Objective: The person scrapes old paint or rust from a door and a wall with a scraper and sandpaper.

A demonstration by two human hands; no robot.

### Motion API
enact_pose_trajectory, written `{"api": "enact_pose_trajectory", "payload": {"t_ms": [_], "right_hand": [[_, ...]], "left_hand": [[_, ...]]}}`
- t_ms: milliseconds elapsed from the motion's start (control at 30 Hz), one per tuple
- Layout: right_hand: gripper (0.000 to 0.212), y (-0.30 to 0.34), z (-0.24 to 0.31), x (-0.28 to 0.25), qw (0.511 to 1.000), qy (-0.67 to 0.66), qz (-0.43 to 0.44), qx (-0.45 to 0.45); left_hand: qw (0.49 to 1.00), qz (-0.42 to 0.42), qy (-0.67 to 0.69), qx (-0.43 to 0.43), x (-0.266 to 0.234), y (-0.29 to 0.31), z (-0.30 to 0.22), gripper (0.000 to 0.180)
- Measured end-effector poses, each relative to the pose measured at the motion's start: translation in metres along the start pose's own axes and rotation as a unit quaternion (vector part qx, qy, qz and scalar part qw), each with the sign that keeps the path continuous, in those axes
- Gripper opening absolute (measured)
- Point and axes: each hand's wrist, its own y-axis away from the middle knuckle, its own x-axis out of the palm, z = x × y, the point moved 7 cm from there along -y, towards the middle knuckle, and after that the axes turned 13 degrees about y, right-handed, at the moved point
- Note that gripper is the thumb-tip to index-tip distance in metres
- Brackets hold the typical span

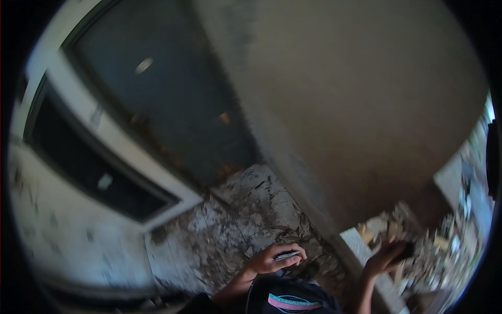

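Low in the view, the left hand [276, 259] curls fingers and thumb around a thin flat object [287, 256], its long axis running roughly sideways. Well apart to the right, the right hand [384, 260] meets a dark object [404, 251] near rubble [454, 247]; blur hides whether it grips.

Left hand [273, 258] gripping thin flat item [287, 256]; right hand [383, 260] holding dark object [404, 251], rubble [430, 264] beyond

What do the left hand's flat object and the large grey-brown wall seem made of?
Flat object: possibly plastic or metal, going by its pale edge; blur hides its finish. Wall: probably matte plaster or concrete, given its dull, plain surface.
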Motion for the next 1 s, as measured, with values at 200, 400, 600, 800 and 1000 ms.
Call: {"api": "enact_pose_trajectory", "payload": {"t_ms": [200, 400, 600, 800, 1000], "right_hand": [[0.037, 0.133, 0.028, 0.154, 0.707, 0.346, 0.616, -0.027], [0.044, 0.219, 0.034, 0.290, 0.520, 0.244, 0.792, -0.205], [0.037, 0.282, 0.030, 0.377, 0.524, 0.139, 0.820, -0.182], [0.028, 0.349, 0.001, 0.419, 0.534, 0.127, 0.836, 0.018], [0.022, 0.392, -0.041, 0.464, 0.534, 0.066, 0.840, 0.070]], "left_hand": [[0.985, -0.080, -0.141, 0.062, -0.021, 0.035, 0.029, 0.033], [0.957, -0.166, -0.237, 0.003, -0.104, 0.096, -0.013, 0.042], [0.939, -0.248, -0.238, 0.010, -0.172, 0.151, -0.026, 0.041], [0.913, -0.395, -0.095, 0.028, -0.219, 0.198, -0.013, 0.033], [0.886, -0.456, -0.081, 0.008, -0.277, 0.211, -0.009, 0.034]]}}
